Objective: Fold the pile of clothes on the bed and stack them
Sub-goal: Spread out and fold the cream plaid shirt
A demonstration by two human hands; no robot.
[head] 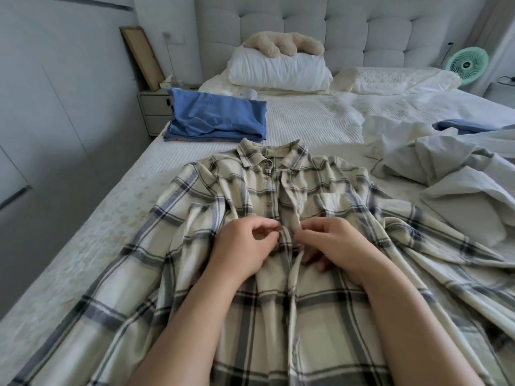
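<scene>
The shirt (278,218) is lying spread open and collar-up on the bed (306,118), with folded blue clothes (217,117) sitting beyond its collar. The left hand (242,246) and right hand (337,243) are both pinching the shirt's front edges at mid-chest.

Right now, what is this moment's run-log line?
plaid shirt flat on bed | left hand, right hand pinching its front placket, apparently buttoning | folded blue stack behind | unfolded pile right

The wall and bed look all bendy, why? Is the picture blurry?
Head view: the wide lens bows the bed's edge and the cupboard wall; soft daylight, faint shadows; the plaid shirt is sharp, the fan slightly soft.
</scene>
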